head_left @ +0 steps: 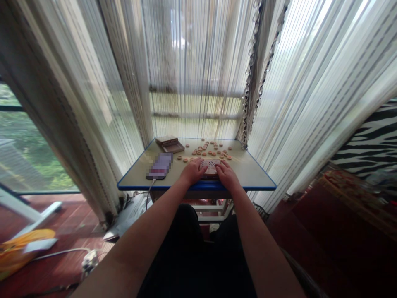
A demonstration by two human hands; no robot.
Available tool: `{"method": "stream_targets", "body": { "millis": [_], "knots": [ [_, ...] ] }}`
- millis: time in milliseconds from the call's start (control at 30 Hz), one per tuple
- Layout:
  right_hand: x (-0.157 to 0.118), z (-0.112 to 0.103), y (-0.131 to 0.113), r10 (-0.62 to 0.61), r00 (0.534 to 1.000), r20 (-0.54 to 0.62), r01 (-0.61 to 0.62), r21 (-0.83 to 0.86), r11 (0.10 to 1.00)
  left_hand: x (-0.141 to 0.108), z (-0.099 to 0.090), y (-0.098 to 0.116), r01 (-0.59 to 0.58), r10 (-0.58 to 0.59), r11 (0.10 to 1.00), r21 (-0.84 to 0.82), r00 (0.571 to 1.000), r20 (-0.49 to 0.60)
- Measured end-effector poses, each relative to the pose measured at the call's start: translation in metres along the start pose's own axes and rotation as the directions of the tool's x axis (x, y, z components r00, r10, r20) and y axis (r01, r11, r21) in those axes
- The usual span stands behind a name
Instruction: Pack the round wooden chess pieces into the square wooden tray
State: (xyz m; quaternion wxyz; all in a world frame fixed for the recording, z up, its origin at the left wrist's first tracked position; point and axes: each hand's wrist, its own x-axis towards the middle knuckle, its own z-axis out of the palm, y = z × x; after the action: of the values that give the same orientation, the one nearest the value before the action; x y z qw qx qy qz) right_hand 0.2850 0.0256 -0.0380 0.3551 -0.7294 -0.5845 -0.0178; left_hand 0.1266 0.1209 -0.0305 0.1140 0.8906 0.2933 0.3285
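My left hand (194,171) and my right hand (227,175) press against opposite sides of a round wooden disc with red markings (210,167), near the table's front edge. Its lower part is hidden by my fingers. Several flat round wooden game pieces (209,151) lie scattered just beyond my hands. Left of my left hand lies a smartphone (160,166) with a blurred screen and a white cable running off the table edge. A brown wooden box (170,143) with a lid stands at the back left.
The pale table (251,176) has a blue edge and stands in a window corner, with sheer striped curtains (195,70) at its back and sides. A cable and plug (89,261) lie on the red wooden floor at left. A zebra-striped cloth (369,142) hangs at right.
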Motion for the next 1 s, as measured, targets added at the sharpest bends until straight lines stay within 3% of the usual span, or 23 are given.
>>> {"method": "stream_targets", "body": {
  "millis": [333,433,533,633,700,833,933,1000],
  "knots": [
    [0.003,0.007,0.007,-0.021,0.997,-0.069,0.025,0.062,0.998,0.002,0.000,-0.003,-0.002,0.002,1.000,0.016,0.999,-0.045],
    [0.000,0.007,0.004,-0.022,0.980,-0.197,0.034,0.056,0.998,-0.002,-0.007,0.000,-0.030,0.027,0.999,-0.030,0.993,-0.111],
    [-0.005,0.002,-0.009,-0.031,0.918,-0.396,0.042,0.020,0.999,-0.006,-0.020,-0.003,0.008,-0.036,0.993,-0.116,0.969,-0.244],
    [-0.009,-0.003,-0.040,-0.089,0.860,-0.502,0.121,0.031,0.992,-0.008,-0.038,-0.017,0.120,-0.186,0.968,-0.220,0.932,-0.310],
    [-0.008,-0.001,-0.070,-0.116,0.855,-0.506,0.195,0.104,0.975,-0.008,-0.051,-0.033,0.201,-0.296,0.940,-0.275,0.882,-0.366],
    [0.005,0.026,-0.136,-0.143,0.887,-0.439,0.306,0.328,0.894,-0.008,-0.080,-0.075,0.305,-0.419,0.902,-0.304,0.786,-0.454],
    [0.022,0.059,-0.168,-0.095,0.944,-0.317,0.240,0.457,0.856,-0.017,-0.099,-0.109,0.405,-0.496,0.867,-0.290,0.753,-0.432],
    [0.032,0.084,-0.177,-0.050,0.973,-0.225,0.154,0.473,0.867,-0.029,-0.108,-0.129,0.444,-0.515,0.857,-0.261,0.745,-0.423]
  ]
}}
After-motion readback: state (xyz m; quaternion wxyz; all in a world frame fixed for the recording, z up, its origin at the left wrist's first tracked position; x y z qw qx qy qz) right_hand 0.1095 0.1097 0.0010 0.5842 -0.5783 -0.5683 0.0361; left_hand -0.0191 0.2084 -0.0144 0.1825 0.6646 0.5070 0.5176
